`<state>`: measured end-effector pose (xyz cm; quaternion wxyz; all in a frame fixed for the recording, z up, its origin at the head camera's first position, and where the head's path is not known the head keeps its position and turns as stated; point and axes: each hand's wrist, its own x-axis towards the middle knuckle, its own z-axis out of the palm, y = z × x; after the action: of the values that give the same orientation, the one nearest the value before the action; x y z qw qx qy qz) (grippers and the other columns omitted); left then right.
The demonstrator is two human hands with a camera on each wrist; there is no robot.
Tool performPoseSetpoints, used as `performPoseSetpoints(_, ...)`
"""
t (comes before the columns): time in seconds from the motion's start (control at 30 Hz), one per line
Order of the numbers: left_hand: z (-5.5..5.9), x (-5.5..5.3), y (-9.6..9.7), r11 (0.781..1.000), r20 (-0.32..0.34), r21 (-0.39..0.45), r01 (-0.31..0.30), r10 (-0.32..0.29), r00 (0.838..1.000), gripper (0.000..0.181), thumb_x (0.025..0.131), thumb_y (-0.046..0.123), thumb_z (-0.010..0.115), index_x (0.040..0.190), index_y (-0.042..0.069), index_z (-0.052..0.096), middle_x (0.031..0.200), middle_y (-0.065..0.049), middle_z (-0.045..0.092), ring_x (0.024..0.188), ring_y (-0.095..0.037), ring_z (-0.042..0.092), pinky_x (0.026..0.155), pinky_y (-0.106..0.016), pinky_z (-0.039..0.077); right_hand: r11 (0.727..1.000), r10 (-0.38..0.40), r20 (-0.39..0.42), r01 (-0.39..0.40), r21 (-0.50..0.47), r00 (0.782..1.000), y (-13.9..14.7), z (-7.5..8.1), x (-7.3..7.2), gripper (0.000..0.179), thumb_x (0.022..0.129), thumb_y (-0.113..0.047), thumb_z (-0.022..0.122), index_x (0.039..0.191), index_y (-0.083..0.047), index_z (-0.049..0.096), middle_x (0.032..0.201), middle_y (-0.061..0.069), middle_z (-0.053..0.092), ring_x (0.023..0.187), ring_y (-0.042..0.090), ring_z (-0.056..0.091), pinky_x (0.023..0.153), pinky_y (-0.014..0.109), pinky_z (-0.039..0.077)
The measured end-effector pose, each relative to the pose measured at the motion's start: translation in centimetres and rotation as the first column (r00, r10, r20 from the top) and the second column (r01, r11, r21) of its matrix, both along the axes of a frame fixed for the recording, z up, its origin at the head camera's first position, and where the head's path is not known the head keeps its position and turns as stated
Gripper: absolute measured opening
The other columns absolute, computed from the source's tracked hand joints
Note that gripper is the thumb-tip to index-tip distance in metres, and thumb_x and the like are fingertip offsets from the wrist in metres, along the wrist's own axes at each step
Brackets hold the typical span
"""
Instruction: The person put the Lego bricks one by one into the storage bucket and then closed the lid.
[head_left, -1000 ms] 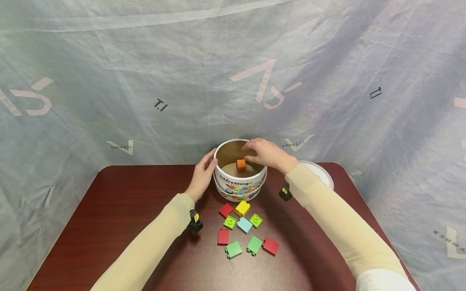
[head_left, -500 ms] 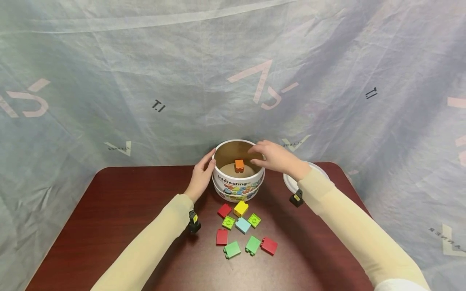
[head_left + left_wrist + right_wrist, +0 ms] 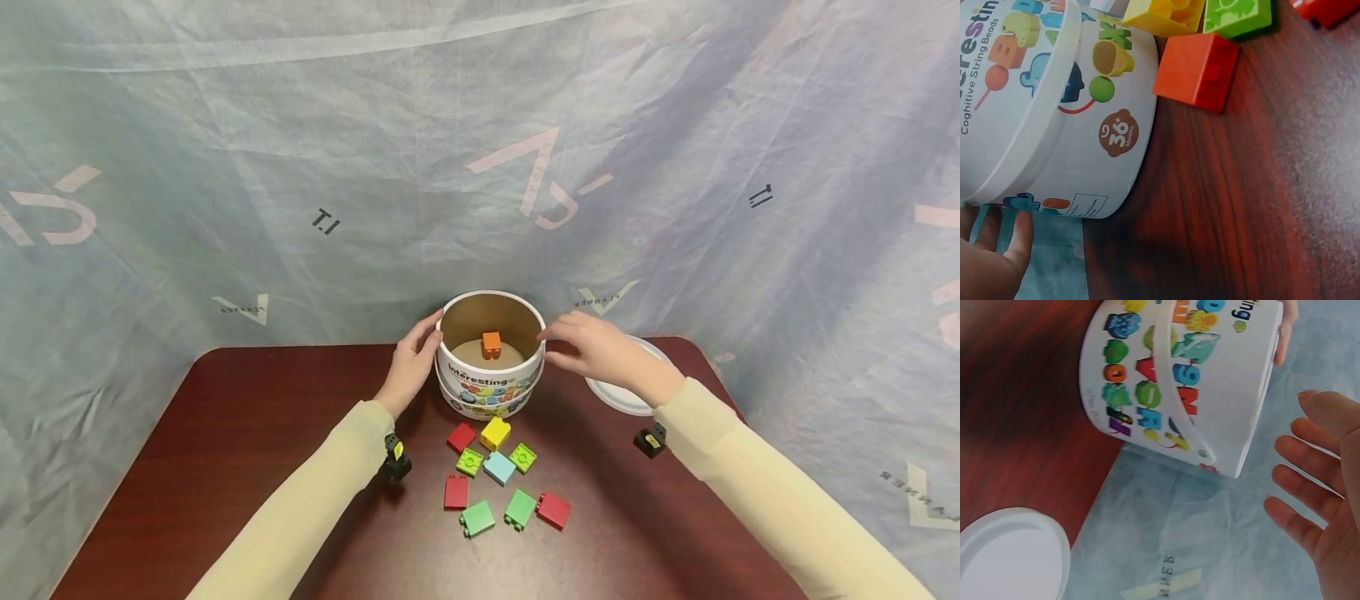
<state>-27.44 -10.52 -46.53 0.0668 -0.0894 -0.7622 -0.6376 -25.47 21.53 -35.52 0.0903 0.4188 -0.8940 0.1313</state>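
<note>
A white bucket (image 3: 487, 377) with printed pictures stands upright on the table, its top uncovered. One orange block (image 3: 491, 345) sits on its floor. My left hand (image 3: 408, 367) rests against the bucket's left outer wall near the rim; in the left wrist view its fingertips (image 3: 1022, 228) touch the printed side. Just beyond the right rim is my right hand (image 3: 600, 354), holding nothing. The right wrist view shows that hand's fingers (image 3: 1310, 494) spread and relaxed, apart from the wall.
In front of the bucket lie several loose blocks: a yellow block (image 3: 496, 433), a light blue block (image 3: 499, 467), green blocks (image 3: 520, 508) and red blocks (image 3: 553, 510). A white lid (image 3: 622, 398) lies right of the bucket, partly behind my right forearm. Behind the table (image 3: 285, 433) hangs a grey sheet (image 3: 375, 167).
My right hand has moved rightward from above the bucket's opening to just outside its right rim. The lid shows more. My left hand stays at the bucket; the orange block stays inside.
</note>
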Motion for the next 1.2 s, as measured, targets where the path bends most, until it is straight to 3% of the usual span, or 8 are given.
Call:
performPoseSetpoints(0.23, 0.5, 0.2, -0.4, 1.000, 0.032, -0.003, 0.014, -0.014, 0.999, 0.046, 0.110, 0.017, 0.052, 0.156, 0.019, 0.052, 0.160, -0.004, 0.048, 0.146, -0.024, 0.045, 0.119, -0.044, 0.038, 1.000, 0.000, 0.008, 0.001, -0.020, 1.000, 1.4, -1.1, 2.1, 0.036, 0.093, -0.019, 0.080, 0.125, -0.004, 0.072, 0.115, 0.007, 0.073, 0.106, 0.025, 0.065, 0.091, 0.045, 0.057)
performPoseSetpoints(0.63, 0.2, -0.1, -0.5, 0.998, 0.063, 0.047, 0.047, -0.050, 0.997, 0.047, 0.111, 0.019, 0.052, 0.157, 0.021, 0.049, 0.163, -0.001, 0.044, 0.148, -0.021, 0.042, 0.118, -0.043, 0.040, 0.996, 0.078, -0.033, -0.080, -0.040, 0.996, 2.9, -4.7, 4.2, 0.041, 0.088, -0.018, 0.085, 0.124, -0.003, 0.071, 0.114, 0.005, 0.074, 0.105, 0.021, 0.069, 0.092, 0.042, 0.057)
performPoseSetpoints(1.0, 0.1, -0.1, -0.6, 0.998, 0.054, 0.043, 0.055, -0.057, 0.997, 0.047, 0.111, 0.021, 0.051, 0.158, 0.023, 0.048, 0.164, 0.002, 0.042, 0.150, -0.019, 0.039, 0.121, -0.041, 0.036, 0.989, 0.138, -0.039, -0.140, -0.044, 0.990, 3.4, -7.0, 6.4, 0.042, 0.086, -0.021, 0.086, 0.123, -0.006, 0.071, 0.114, 0.003, 0.074, 0.105, 0.018, 0.068, 0.091, 0.040, 0.057)
performPoseSetpoints(1.2, 0.2, 0.0, -0.6, 0.996, 0.079, 0.069, 0.062, -0.067, 0.995, 0.048, 0.111, 0.023, 0.052, 0.159, 0.026, 0.047, 0.165, 0.002, 0.039, 0.148, -0.022, 0.041, 0.115, -0.047, 0.043, 0.981, 0.184, -0.044, -0.186, -0.054, 0.982, 3.4, -8.2, 7.4, 0.039, 0.090, -0.024, 0.083, 0.122, -0.007, 0.070, 0.112, 0.000, 0.072, 0.103, 0.016, 0.067, 0.089, 0.038, 0.057)
